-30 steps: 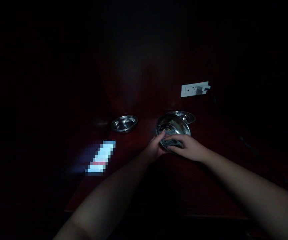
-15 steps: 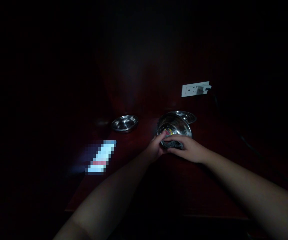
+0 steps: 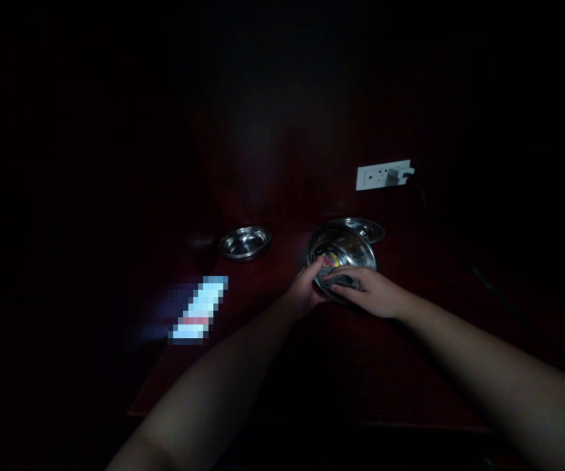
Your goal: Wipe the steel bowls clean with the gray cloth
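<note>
A shiny metal bowl [image 3: 354, 247] is tilted with its inside towards me, a yellow and red sticker showing in it. My left hand [image 3: 307, 288] grips the bowl's near left rim, thumb on the inside and fingers hidden underneath. In my right hand [image 3: 368, 291] is a dark grey cloth [image 3: 344, 281], pressed against the inner near side of the bowl. Behind the bowl, partly covered by it, lies a round metal plate or lid [image 3: 371, 230].
A shallow metal dish [image 3: 246, 243] stands to the left on the dark red table [image 3: 273, 366]. Nearer me is a bright, pixelated oblong screen [image 3: 199, 311]. A white socket panel [image 3: 383, 175] with a plug is on the back wall; a cable [image 3: 503, 297] runs along the right.
My right hand and the cloth have shifted slightly within the bowl, and more of the sticker shows. The left hand still grips the rim; the other things have stayed put.
</note>
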`<move>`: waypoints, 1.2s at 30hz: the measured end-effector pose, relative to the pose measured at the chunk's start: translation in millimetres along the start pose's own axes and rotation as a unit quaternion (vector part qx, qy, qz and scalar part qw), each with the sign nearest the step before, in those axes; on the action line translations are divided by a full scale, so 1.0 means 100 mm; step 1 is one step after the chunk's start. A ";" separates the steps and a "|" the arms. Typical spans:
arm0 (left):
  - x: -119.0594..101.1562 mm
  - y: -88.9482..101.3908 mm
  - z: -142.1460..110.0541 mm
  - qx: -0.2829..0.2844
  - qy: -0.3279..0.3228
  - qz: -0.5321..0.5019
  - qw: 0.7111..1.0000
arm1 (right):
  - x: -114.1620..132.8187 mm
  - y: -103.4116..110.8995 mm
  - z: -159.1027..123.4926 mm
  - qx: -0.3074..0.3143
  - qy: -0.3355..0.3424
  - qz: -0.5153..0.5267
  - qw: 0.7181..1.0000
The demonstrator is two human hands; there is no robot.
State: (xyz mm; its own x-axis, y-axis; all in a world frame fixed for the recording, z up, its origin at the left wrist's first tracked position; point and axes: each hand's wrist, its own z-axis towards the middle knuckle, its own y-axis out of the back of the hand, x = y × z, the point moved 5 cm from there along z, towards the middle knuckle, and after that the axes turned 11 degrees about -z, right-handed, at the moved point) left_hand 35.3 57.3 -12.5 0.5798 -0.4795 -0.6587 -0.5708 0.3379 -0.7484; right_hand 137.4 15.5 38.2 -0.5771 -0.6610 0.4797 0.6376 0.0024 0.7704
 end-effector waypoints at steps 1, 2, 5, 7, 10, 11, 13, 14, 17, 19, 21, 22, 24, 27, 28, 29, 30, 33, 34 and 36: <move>0.00 0.01 0.01 -0.004 0.001 0.003 1.000 | 0.00 0.00 0.00 0.001 0.000 0.001 1.000; 0.00 0.01 0.01 -0.008 0.002 0.006 1.000 | -0.01 0.00 0.00 0.003 -0.001 0.002 1.000; 0.00 0.03 0.02 -0.014 0.005 0.015 1.000 | -0.03 -0.01 0.00 0.005 -0.005 0.001 1.000; 0.00 0.03 0.02 -0.013 0.002 0.013 1.000 | -0.04 -0.01 0.00 0.003 -0.015 -0.004 1.000; 0.01 0.03 0.02 -0.012 -0.002 0.009 1.000 | -0.06 0.00 -0.01 0.000 -0.029 -0.014 0.999; 0.01 0.03 0.02 -0.015 -0.001 0.010 1.000 | -0.07 0.00 -0.01 -0.002 -0.031 -0.017 0.999; 0.01 0.03 0.02 -0.026 -0.002 0.016 1.000 | -0.06 0.00 -0.01 0.001 -0.030 -0.022 0.999; 0.00 0.04 0.02 -0.034 -0.004 0.020 0.999 | -0.05 0.00 -0.01 0.006 -0.028 -0.023 0.999; -0.02 0.06 0.02 -0.059 -0.022 0.030 0.998 | -0.04 -0.01 0.00 0.023 -0.025 -0.018 0.999; -0.03 0.07 0.03 -0.067 -0.038 0.030 0.997 | -0.03 -0.01 0.00 0.025 -0.022 -0.017 0.999; -0.05 0.07 0.04 -0.072 -0.055 0.025 0.996 | -0.03 -0.01 0.01 0.025 -0.019 -0.019 0.999; -0.05 0.08 0.04 -0.075 -0.061 0.023 0.995 | -0.03 -0.01 0.01 0.025 -0.017 -0.019 0.999; -0.05 0.09 0.05 -0.084 -0.070 0.021 0.994 | -0.04 -0.02 0.01 0.028 -0.018 -0.019 0.999; -0.05 0.12 0.06 -0.090 -0.075 0.024 0.993 | -0.06 -0.02 0.00 0.031 -0.029 -0.019 0.999; -0.05 0.12 0.07 -0.090 -0.076 0.025 0.993 | -0.07 -0.02 0.00 0.034 -0.032 -0.019 0.999; -0.05 0.13 0.07 -0.091 -0.077 0.027 0.993 | -0.08 -0.03 0.00 0.036 -0.036 -0.019 0.999; -0.05 0.14 0.07 -0.090 -0.076 0.031 0.993 | -0.09 -0.03 0.00 0.039 -0.038 -0.018 0.998; -0.04 0.14 0.07 -0.086 -0.072 0.041 0.993 | -0.10 -0.04 0.00 0.047 -0.042 -0.016 0.998; -0.04 0.14 0.07 -0.085 -0.072 0.045 0.993 | -0.10 -0.04 0.00 0.047 -0.043 -0.013 0.998; -0.04 0.15 0.07 -0.087 -0.069 0.051 0.992 | -0.12 -0.05 -0.01 0.049 -0.045 -0.005 0.998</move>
State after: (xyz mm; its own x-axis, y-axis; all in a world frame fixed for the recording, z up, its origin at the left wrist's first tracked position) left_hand 29.2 70.0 -21.7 0.5805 -0.3305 -0.7441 -0.7159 0.2281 -0.6599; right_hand 141.2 22.8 28.6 -0.6300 -0.5910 0.5038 0.5805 0.0727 0.8110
